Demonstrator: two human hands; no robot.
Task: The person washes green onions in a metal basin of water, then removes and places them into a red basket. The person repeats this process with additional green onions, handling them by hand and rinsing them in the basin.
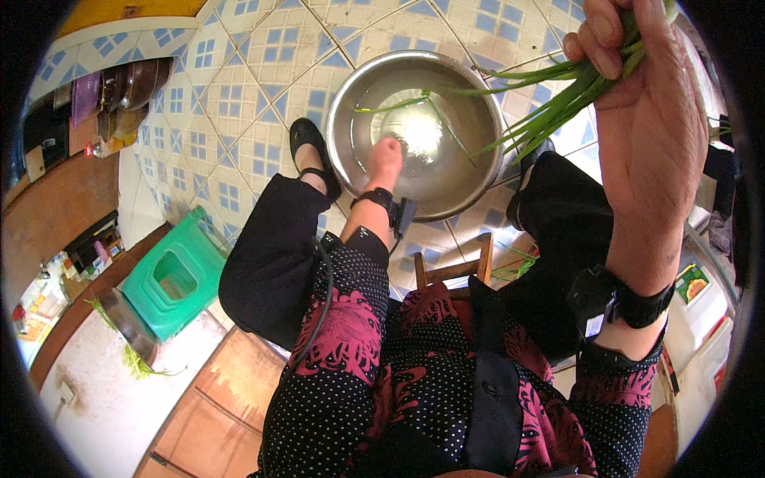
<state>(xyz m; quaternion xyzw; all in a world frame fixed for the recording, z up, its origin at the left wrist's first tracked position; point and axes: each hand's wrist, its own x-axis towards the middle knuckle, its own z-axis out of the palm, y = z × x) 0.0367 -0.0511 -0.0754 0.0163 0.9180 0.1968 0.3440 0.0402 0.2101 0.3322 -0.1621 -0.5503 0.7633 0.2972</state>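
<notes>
My right hand (648, 113) is raised high at the right, close to the camera, and grips a bunch of green scallion leaves (565, 95). The leaf tips hang down and left, over the right rim of a round stainless steel basin (490, 155). Water appears to lie in the basin, with bright light reflected in it. One bent green leaf (391, 107) rests inside. Over the basin's near left side my left hand (385, 160) is curled into a fist, and nothing shows in it. Its fingertips are hidden from above.
The basin stands on the tiled floor between my black shoes (311, 140). A small wooden stool (457, 269) is close in front of me, with loose green leaves (520, 263) beside it. Leftward are a green plastic stool (179, 272) and a metal bowl with greens (128, 322).
</notes>
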